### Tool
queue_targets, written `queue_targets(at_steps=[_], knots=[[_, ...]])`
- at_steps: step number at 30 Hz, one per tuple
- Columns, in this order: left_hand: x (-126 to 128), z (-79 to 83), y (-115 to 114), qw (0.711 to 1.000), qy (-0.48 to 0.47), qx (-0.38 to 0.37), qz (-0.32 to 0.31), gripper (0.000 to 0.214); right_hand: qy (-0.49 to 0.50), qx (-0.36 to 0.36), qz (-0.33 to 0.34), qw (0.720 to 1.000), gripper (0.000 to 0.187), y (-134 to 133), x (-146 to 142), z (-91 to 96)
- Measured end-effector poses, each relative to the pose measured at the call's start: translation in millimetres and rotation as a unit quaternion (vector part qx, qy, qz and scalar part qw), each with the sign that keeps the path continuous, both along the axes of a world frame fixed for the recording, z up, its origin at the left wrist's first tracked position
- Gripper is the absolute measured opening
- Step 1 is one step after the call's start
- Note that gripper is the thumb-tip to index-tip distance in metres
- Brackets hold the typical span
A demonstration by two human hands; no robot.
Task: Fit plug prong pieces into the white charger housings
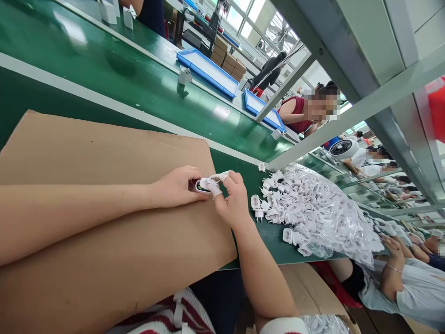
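Observation:
Over the cardboard sheet, my two hands meet at a small white plug housing [202, 186], its open end showing something dark and green-yellow inside. My left hand [175, 186] is closed around its left side, with the fingertips partly hidden. From the right, my right hand [233, 199] pinches it between thumb and forefinger, both covered by white finger cots. Below both arms lies the brown cardboard [121, 157]. Just right of my right hand, a large heap of similar white plug housings [288, 199], some with two pins, spills from a clear plastic bag [333, 213].
A green conveyor belt [139, 93] runs beyond the cardboard, with a small white part [185, 75] on its far side. Blue trays [208, 72] stand behind it. A metal post [295, 153] slants up beside the heap. Co-workers sit across and to the right.

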State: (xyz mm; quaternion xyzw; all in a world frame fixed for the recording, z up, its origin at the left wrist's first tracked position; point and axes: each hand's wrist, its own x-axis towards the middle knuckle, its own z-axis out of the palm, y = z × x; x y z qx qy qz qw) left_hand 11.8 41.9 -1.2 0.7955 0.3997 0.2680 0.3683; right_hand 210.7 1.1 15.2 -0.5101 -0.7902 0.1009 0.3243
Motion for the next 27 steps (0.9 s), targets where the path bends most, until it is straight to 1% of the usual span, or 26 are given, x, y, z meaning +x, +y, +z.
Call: queue_targets(at_steps=[2, 4, 9, 14, 17, 20, 22, 25, 27], knots=[[0, 0.2, 0, 1.0, 0.0, -0.001, -0.005, 0.034, -0.024, 0.021, 0.006, 0.999, 0.021, -2, 0, 0.6], [-1, 0.8, 0, 1.0, 0.002, 0.0, -0.007, 0.034, -0.027, 0.033, 0.012, 0.999, 0.023, -2, 0, 0.4], [-1, 0.9, -1, 1.0, -0.008, -0.002, 0.0, 0.032, -0.077, 0.031, 0.014, 0.996, 0.022, -3, -3, 1.1], [-1, -1.5, 0, 1.0, -0.01, -0.002, -0.003, 0.031, -0.145, 0.034, -0.01, 0.989, 0.014, -4, -9, 10.4], [-1, -2.5, 1, 1.0, -0.01, 0.007, -0.02, 0.03, -0.186, 0.033, -0.007, 0.982, 0.015, -1, -12, 17.3], [0, -2.4, 2, 1.0, -0.009, 0.004, -0.015, 0.032, -0.186, 0.023, 0.004, 0.982, 0.018, 2, -12, 20.0], [-1, -1.4, 1, 1.0, -0.008, -0.003, -0.008, 0.033, -0.18, 0.028, -0.002, 0.983, 0.018, 2, -12, 19.8], [-1, -0.6, -1, 1.0, -0.001, 0.009, -0.027, 0.031, -0.202, 0.041, -0.003, 0.979, 0.016, -1, -12, 21.4], [-2, -1.5, -2, 0.999, 0.001, 0.015, -0.029, 0.029, -0.211, 0.02, 0.006, 0.977, 0.016, -1, -12, 25.0]])
